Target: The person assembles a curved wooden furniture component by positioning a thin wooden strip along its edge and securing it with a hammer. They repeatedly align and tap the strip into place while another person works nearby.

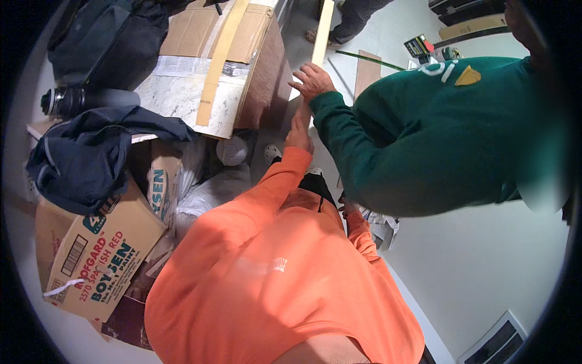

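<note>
A long, pale wooden strip [323,33] runs from the top of the view down toward me. My left hand [301,132], at the end of my orange sleeve, grips its near end. Just beyond, the hand [313,82] of a person in a green sweatshirt [430,133] also lies on the strip. Low by my side, my right hand [348,207] is partly covered by that person's arm and in shadow. Its fingers do not show well enough to tell what they do.
On the left a table bears flattened cardboard [188,27]; a dark jacket [91,151], a black bottle [79,100] and an open carton [103,255] crowd nearby. Another person's legs [357,21] stand at the far end. A brown board [367,70] lies on the floor.
</note>
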Action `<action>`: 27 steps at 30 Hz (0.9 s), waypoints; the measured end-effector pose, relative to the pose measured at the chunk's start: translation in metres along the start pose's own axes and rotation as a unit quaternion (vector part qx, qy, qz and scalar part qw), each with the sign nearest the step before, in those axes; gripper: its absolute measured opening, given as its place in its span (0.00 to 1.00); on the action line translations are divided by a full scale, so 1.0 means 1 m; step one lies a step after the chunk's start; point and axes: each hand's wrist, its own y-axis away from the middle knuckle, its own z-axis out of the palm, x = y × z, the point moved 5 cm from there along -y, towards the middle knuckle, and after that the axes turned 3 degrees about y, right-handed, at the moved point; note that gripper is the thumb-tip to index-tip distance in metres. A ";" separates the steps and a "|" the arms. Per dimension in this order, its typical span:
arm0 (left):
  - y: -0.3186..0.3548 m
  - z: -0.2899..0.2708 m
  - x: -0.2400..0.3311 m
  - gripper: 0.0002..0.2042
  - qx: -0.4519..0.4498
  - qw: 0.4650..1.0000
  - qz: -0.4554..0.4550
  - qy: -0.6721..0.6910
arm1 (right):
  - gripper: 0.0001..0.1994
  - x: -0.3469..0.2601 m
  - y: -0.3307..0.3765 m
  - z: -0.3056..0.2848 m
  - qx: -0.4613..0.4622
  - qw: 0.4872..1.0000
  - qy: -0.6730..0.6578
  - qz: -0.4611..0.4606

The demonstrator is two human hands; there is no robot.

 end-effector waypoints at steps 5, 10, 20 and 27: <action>-0.003 -0.031 -0.021 0.43 0.009 0.999 -0.026 -0.034 | 0.18 -0.033 -0.012 0.008 -0.040 0.999 -0.030 0.006; -0.002 -0.051 -0.035 0.44 0.006 1.000 0.006 -0.027 | 0.18 -0.082 -0.031 -0.002 -0.035 0.999 -0.018 -0.033; 0.025 -0.050 -0.038 0.42 -0.044 0.997 -0.051 -0.030 | 0.17 -0.242 -0.054 -0.041 -0.145 0.985 -0.011 -0.097; 0.023 -0.052 -0.027 0.39 -0.080 0.991 -0.057 -0.093 | 0.19 -0.357 -0.059 -0.061 -0.142 0.952 0.033 -0.270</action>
